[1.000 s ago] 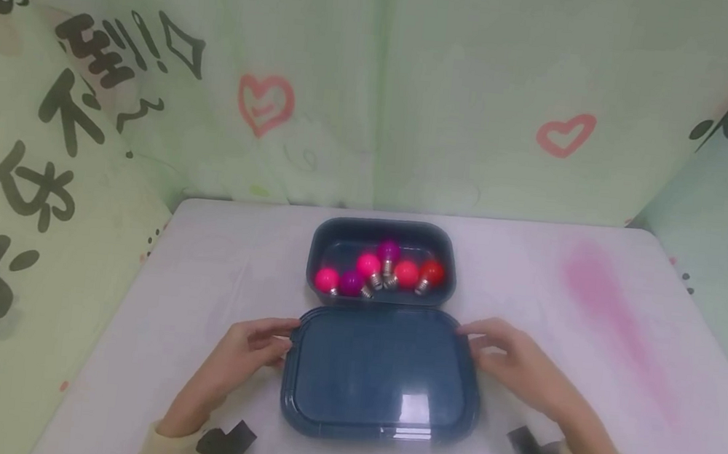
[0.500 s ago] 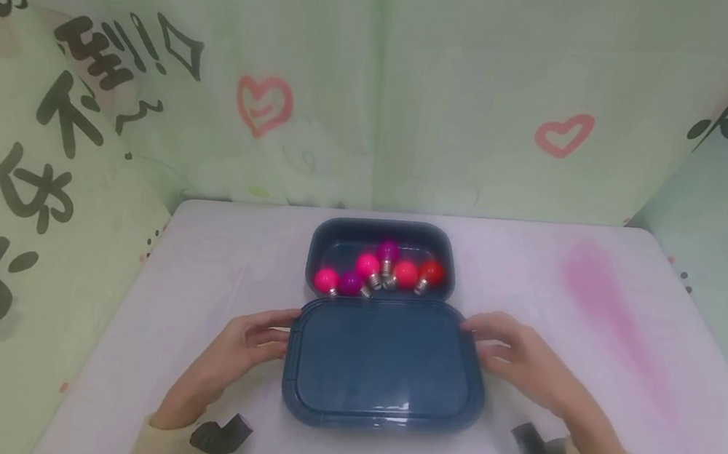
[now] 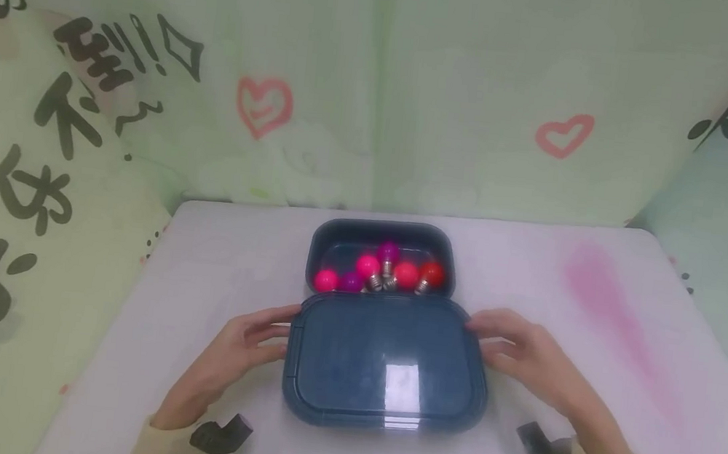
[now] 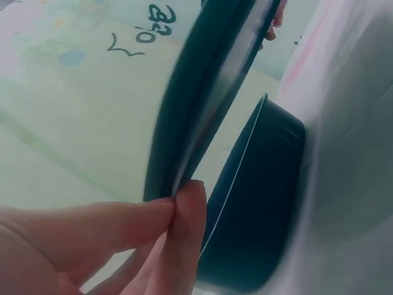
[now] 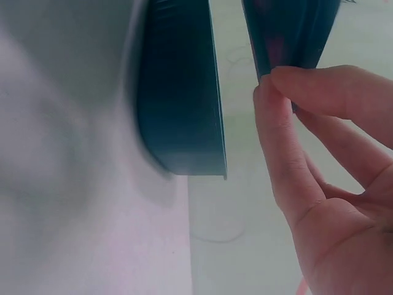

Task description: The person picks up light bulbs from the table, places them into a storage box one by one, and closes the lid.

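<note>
A dark blue lid (image 3: pixel 351 357) hangs raised above the table, its near side toward me. My left hand (image 3: pixel 236 353) pinches its left edge; in the left wrist view the thumb and a finger (image 4: pixel 187 215) meet on the rim. At the right edge my right hand (image 3: pixel 522 359) pinches the lid between thumb and fingers, as the right wrist view also shows. Behind it stands a matching open box (image 3: pixel 385 225), its front rim overlapped by the lid in the head view. Inside lie several round light bulbs: pink (image 3: pixel 368 265), purple (image 3: pixel 389 250) and red (image 3: pixel 432 272), with silver screw bases.
The box rests on a white-covered table (image 3: pixel 223 257) with a pink stain (image 3: pixel 595 286) at the right. Green fabric walls (image 3: pixel 457 82) with hearts and black writing enclose the back and both sides. Dark wrist mounts (image 3: pixel 222 435) show near the sleeves.
The lid has risen and moved a little away from me, now covering the box's front rim in the head view. Both hands moved with it; the box and bulbs stayed put.
</note>
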A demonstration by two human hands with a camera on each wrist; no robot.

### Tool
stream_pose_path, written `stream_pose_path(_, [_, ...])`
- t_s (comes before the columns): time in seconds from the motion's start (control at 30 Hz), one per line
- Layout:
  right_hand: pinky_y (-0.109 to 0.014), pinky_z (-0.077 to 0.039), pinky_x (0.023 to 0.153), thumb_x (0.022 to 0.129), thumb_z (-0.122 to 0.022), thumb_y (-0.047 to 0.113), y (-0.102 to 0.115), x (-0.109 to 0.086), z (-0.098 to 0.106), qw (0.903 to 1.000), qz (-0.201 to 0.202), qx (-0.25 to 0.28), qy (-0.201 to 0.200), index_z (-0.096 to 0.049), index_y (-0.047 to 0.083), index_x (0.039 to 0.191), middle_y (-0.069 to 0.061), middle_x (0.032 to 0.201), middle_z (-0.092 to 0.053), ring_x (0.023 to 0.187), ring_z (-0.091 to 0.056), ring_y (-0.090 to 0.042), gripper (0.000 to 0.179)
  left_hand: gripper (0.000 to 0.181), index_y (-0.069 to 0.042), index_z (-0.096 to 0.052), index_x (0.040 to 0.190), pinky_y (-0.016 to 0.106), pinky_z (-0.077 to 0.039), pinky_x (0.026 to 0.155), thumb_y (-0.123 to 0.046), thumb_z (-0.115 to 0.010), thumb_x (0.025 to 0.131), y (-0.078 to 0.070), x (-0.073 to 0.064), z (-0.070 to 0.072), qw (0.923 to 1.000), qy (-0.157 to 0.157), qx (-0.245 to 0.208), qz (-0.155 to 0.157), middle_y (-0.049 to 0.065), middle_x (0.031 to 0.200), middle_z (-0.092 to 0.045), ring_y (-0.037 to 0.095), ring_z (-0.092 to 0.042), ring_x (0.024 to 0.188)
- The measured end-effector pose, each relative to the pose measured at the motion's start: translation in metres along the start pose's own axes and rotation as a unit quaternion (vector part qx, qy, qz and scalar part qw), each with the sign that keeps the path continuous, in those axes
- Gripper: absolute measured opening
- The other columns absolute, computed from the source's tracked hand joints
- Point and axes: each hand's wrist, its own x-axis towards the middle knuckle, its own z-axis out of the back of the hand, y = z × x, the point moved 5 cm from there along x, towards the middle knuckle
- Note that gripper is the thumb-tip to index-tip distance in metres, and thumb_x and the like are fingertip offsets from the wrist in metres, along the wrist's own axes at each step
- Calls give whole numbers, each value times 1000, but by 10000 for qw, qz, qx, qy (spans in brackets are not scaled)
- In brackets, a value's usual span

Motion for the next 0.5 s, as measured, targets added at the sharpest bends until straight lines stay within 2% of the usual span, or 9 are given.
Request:
stream_pose_path(0.1, [-16,-54,88,89,-69,-2,-1,1,1,9999,-125,53,-9,-62,-2,126,-23,128,-60,108,-59,8,38,63,-4,-45,147,31,-56,95,-7,-72,90,0,0,2,9999,-60,-82,-47,15,150,-47,15,-61,122])
stream_pose_path(0.17, [-16,-54,87,89,-69,-2,-1,1,1,9999,-122,104,-11,-62,-3,126,-16,128,-61,108,-60,7,37,64,-6,-46,147,32,-56,94,-8,-72,89,0,0,2,9999,-125,-108,-6,14,149,-49,14,-62,121])
stream_pose_path(0.27, [-16,-54,87,90,-69,-1,0,2,0,9999,-73,149,-26,-62,-3,126,-13,127,-63,108,-61,6,37,64,-7,-47,147,33,-57,93,-9,-73,89,0,0,3,9997,-224,-113,61,14,147,-52,15,-62,119])
stream_pose_path(0.5, [-15,-53,88,91,-68,0,-1,3,0,9999,-102,104,-39,-63,0,127,-20,126,-63,109,-59,7,37,57,-4,-50,145,27,-55,93,-9,-70,91,2,2,5,9989,-449,95,-118,15,145,-52,12,-63,117])
